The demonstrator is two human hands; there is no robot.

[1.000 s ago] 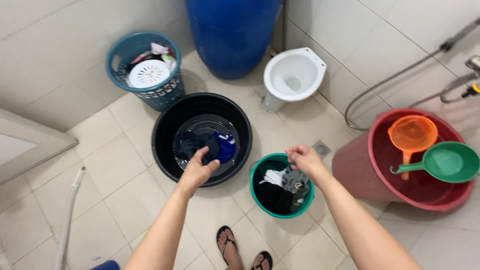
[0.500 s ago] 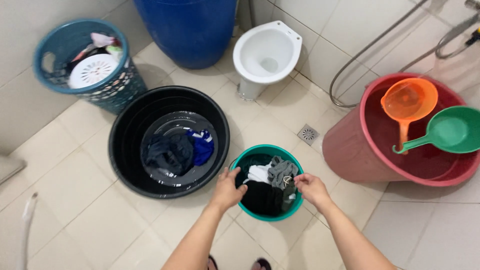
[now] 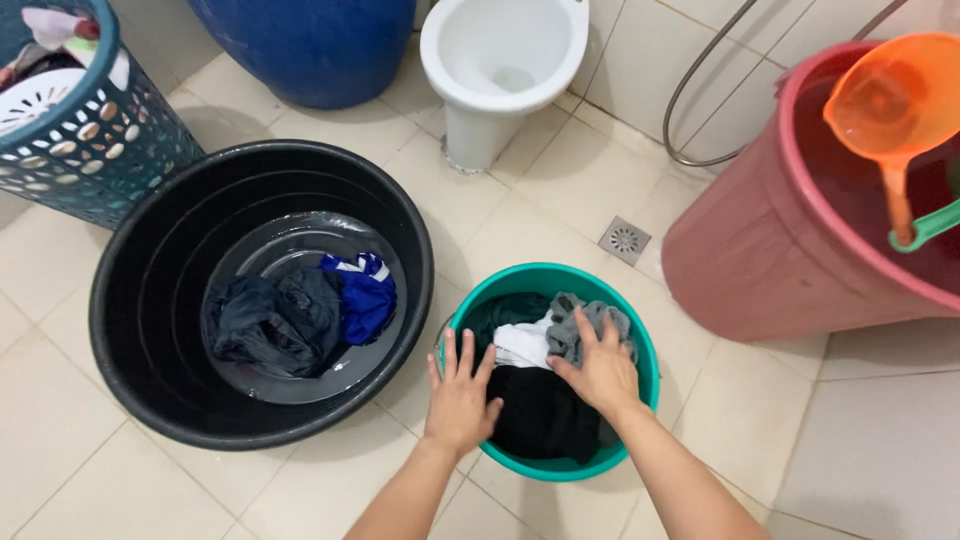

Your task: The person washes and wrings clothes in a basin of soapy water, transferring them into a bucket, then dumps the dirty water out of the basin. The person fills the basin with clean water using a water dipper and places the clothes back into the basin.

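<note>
Both hands are down at the green bucket [image 3: 648,352]: the left hand [image 3: 461,390] lies flat with fingers spread over its near rim, touching the black cloth [image 3: 545,412] inside, and the right hand [image 3: 598,368] presses open-palmed on the grey cloth [image 3: 575,325], gripping nothing that can be seen. Whether its fingertips curl into the fabric cannot be told. A white cloth [image 3: 522,345] shows between the two hands, mostly covered. The bucket's floor is hidden under the pile. Left of it sits a wide black tub [image 3: 140,250], round and smooth, with shallow water and two wet bundles, a dark garment [image 3: 265,320] touching a blue garment [image 3: 365,300]. A teal laundry basket [image 3: 95,150] with a perforated wall is cut off at the top left corner. A red bucket [image 3: 760,250] at the right is cropped by the edge; an orange scoop [image 3: 885,95] rests in it beside a green handle [image 3: 925,228]. A white toilet [image 3: 495,60], a blue barrel [image 3: 310,45] and a floor drain [image 3: 625,239] lie beyond on the pale tiles.
</note>
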